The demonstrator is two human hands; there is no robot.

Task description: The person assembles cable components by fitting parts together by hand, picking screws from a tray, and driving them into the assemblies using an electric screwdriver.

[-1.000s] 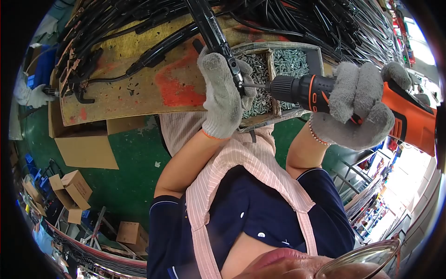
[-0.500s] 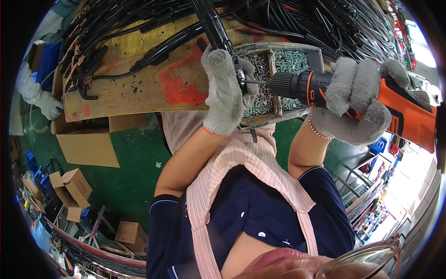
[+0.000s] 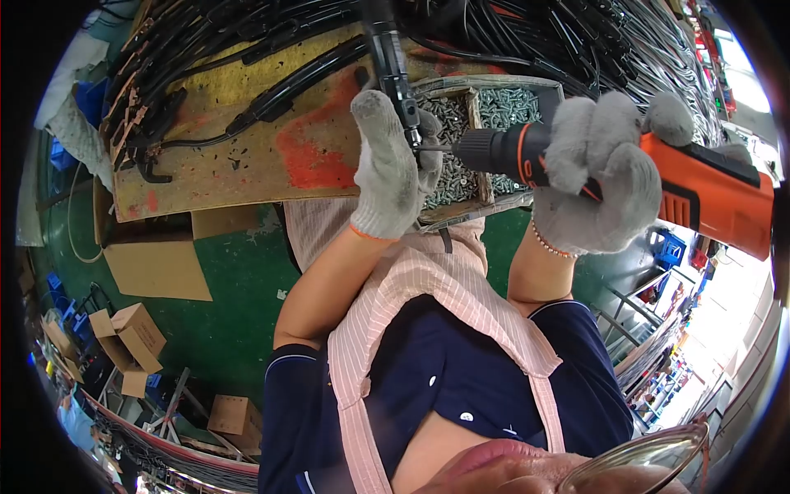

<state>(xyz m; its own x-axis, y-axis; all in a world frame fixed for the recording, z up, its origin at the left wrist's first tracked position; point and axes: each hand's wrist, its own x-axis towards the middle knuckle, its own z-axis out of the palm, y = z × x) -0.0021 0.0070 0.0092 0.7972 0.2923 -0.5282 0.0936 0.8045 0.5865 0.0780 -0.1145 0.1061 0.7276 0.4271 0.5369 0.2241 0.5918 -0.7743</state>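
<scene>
My left hand (image 3: 385,165), in a grey-white knit glove, is closed around the lower end of a black tube-like part (image 3: 387,58), which is blurred along its upper length. My right hand (image 3: 605,177), gloved too, grips an orange and black power drill (image 3: 708,193) lying sideways. The drill's thin bit (image 3: 432,148) points left and reaches the part's end between my left fingers; whether it sits on a screw is hidden. Just behind the bit is a divided box (image 3: 543,95) of loose screws (image 3: 508,111), partly covered by my hands.
A worn board (image 3: 197,185) with red paint patches carries black cables (image 3: 271,107) and piled black parts. Silvery rods or wires (image 3: 658,66) lie at the back right. Cardboard boxes (image 3: 156,267) stand on the green floor. Another person's pale sleeve (image 3: 82,136) shows at the far left.
The drill and my right hand have shifted slightly left, and my left hand has moved a little left with the black part. At the far left, the other person's gloved hand has gone from sight.
</scene>
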